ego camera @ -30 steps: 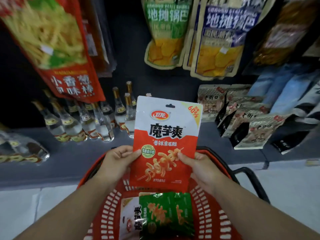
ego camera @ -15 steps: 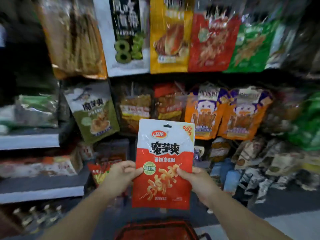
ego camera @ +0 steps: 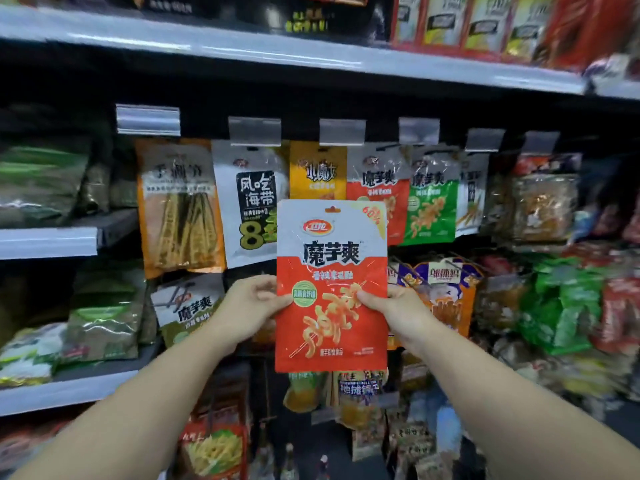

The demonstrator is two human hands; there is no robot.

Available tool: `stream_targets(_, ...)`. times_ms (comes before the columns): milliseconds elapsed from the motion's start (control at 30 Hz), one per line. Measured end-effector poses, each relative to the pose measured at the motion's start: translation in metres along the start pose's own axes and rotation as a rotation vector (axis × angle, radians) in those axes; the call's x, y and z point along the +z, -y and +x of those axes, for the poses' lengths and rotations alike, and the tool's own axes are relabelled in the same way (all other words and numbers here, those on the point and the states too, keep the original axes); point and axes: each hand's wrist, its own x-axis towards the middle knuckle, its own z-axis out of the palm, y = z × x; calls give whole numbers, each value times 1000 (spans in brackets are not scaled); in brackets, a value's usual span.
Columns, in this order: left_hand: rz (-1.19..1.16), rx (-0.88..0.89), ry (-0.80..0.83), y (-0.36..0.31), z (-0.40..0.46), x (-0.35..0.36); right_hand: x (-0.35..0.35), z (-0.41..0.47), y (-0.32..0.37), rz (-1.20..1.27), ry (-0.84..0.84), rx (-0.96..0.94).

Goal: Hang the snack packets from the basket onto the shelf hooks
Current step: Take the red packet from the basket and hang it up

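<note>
I hold a red and white snack packet upright in front of the shelf, its hang hole at the top. My left hand pinches its left edge and my right hand pinches its right edge, both at mid height. Behind its upper right corner hangs a matching red packet under a row of hook label holders. A green packet of the same kind hangs to the right of that. The basket is out of view.
Other hanging packets fill the row: orange, white with an 8, yellow. A grey shelf edge runs above. Bagged goods crowd the left shelves and the right side. More packets hang below.
The packet has risen with both hands from over the basket up to the hook row. My view has tilted upward, so the basket has dropped out of sight.
</note>
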Motion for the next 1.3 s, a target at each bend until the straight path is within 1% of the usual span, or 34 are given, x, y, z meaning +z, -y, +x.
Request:
stream_targets(167,14,14,-12,-25,24,24,-18,10,16,52,-98,-29)
stream_targets(367,-21,-15,-35,-51,67,71,-64,48,33,21,-226,-95)
stream_targets(467,-5,19,-67,-64,93,96,-93,75,40,50,-257,-127)
stream_targets(533,10,48,-106,-74,110,112,-110,93,49,8,-271,-198)
stream_targets(567,16,59,-126,-77,118,119,-118,100,53,-34,-271,-241)
stream_targets(633,2,71,-171,-82,133,130,-131,115,60,-35,-243,-316)
stream_targets(767,-48,109,-235,-89,150,142,-149,142,70,-12,-188,-377)
stream_targets(933,-34,103,-312,-95,161,152,-154,164,72,37,-121,-372)
stream_targets(1300,-22,49,-333,-96,193,156,-154,206,75,48,-85,-313)
